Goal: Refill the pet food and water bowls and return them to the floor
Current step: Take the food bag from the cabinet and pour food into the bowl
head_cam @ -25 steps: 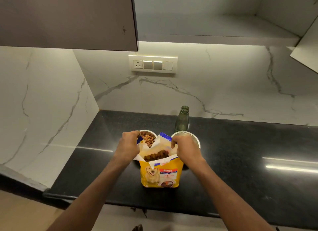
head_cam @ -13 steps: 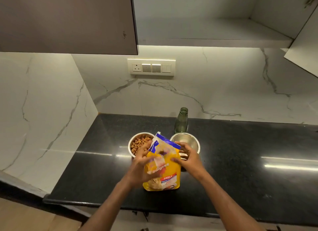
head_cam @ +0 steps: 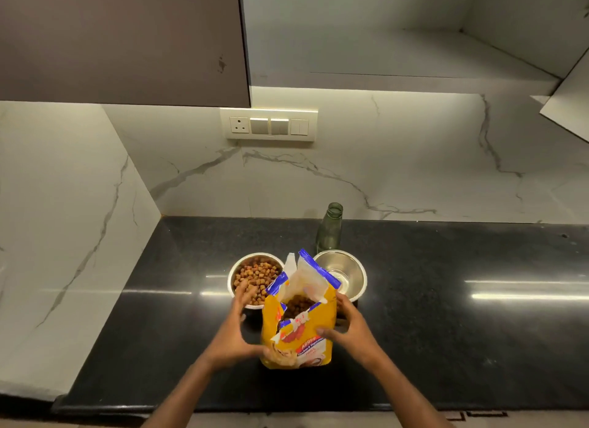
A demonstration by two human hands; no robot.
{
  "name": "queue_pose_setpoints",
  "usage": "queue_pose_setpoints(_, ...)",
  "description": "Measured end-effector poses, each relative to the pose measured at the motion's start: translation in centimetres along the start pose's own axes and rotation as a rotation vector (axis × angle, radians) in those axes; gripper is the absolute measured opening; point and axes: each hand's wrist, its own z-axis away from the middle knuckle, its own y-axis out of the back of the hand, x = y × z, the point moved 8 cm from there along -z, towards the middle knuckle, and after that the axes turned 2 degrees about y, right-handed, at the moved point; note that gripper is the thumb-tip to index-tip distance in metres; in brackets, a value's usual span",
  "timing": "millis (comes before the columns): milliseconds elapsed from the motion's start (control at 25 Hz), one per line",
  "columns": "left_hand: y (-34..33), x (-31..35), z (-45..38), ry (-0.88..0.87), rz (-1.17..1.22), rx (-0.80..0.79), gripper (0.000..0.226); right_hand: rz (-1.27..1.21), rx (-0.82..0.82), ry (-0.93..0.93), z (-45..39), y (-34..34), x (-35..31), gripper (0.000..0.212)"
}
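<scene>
Single head view, looking forward-down at countertop, near, facing wall.

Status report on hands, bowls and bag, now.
Both hands open around the food bag, no firm grip. Left bowl holds kibble, right bowl looks empty. Bottle upright behind.

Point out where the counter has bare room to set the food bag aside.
Free: the long black counter right of the empty steel bowl, and the strip left of the kibble bowl toward the marble side wall. Crowded: the middle, where food bag, both bowls and glass bottle cluster.
</scene>
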Motion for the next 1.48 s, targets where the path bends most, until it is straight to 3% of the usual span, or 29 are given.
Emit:
queue_pose_setpoints(80, -2.2, 0.4, -1.1, -0.007, -0.084, -0.054, 0.133, -0.043, 0.081, 0.040, 0.1, -1.1, -0.9, 0.086)
queue_pose_setpoints(200, -1.0, 2.9, -3.0, -0.012, 0.059, 0.080, 0.067, -0.110, 0.200, 0.014, 0.2, -1.4, -3.8, 0.081)
queue_pose_setpoints(360, 5.0, 7.7, -6.3, -0.010, 0.317, 0.247, 0.050, -0.067, 0.197, 0.069, -2.6, -0.7, -12.2, 0.044)
queue_pose_setpoints(480, 10.8, 12.7, -11.0, -0.046, 0.394, 0.381, 0.009, -0.010, 0.242, 0.219, -7.3, -0.1, -20.3, 0.030)
queue_pose_setpoints(520, 12.7, 14.2, -13.0, -0.063, 0.380, 0.369, 0.006, -0.015, 0.249, 0.240, -9.3, -0.2, -22.2, 0.026)
queue_pose_setpoints(680, 18.0, 15.5, -20.8, -0.006, 0.274, 0.304, 0.027, 0.012, 0.317, 0.181, -18.8, -1.4, -24.6, 0.014)
queue_pose_setpoints(880, 18.4, 8.2, -29.0, 0.187, -0.018, 0.282, 0.035, 0.283, 0.376, -0.012, -27.9, -2.8, -19.6, 0.020)
queue_pose_setpoints(1040, 16.9, 3.3, -31.7, 0.264, -0.151, 0.294, 0.039, 0.476, 0.407, -0.096, -29.3, -2.4, -17.4, 0.030)
queue_pose_setpoints(1240, 18.7, 8.8, -29.5, 0.055, -0.310, 0.339, 0.025, 0.514, 0.535, 0.072, -26.9, 0.2, -22.0, 0.030)
queue_pose_setpoints(1360, 19.1, 14.3, -24.9, -0.190, -0.521, 0.445, 0.046, 0.601, 0.544, 0.236, -23.3, 0.5, -25.1, 0.036)
queue_pose_setpoints(1480, 17.9, 17.9, -20.0, -0.310, -0.678, 0.509, 0.057, 0.718, 0.521, 0.375, -18.8, -0.4, -27.3, 0.035)
